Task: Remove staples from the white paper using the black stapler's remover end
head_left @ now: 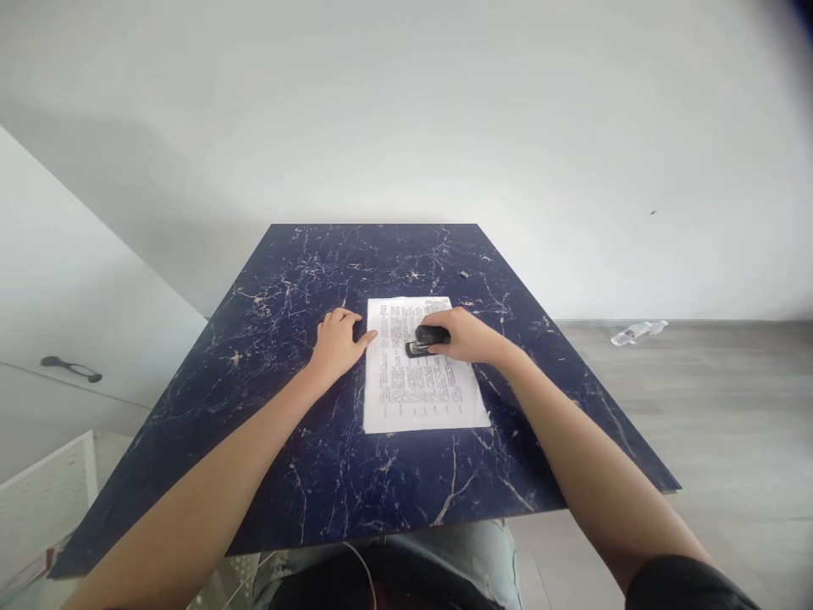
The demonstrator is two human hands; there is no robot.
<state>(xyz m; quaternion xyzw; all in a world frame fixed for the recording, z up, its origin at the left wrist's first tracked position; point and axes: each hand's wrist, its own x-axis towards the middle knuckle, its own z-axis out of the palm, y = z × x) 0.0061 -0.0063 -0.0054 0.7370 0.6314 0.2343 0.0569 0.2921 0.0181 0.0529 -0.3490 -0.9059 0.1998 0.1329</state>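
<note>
A sheet of printed paper (423,398) lies on the dark blue, white-veined table (305,474); whether more sheets are under it I cannot tell. Over the upper middle of the page is a black stapler (419,346), its jaws pointing left. My right hand (467,333) grips the stapler from the right, thumb below and fingers on top. At the paper's left edge rests my left hand (340,339), fingers spread on the table and the thumb touching the margin.
A small dark object (464,274) lies on the table beyond the paper. On the floor at right, a clear plastic bottle (638,332) is near the wall. A white cabinet with a dark handle (71,369) stands at left. The table's near edge adjoins my lap.
</note>
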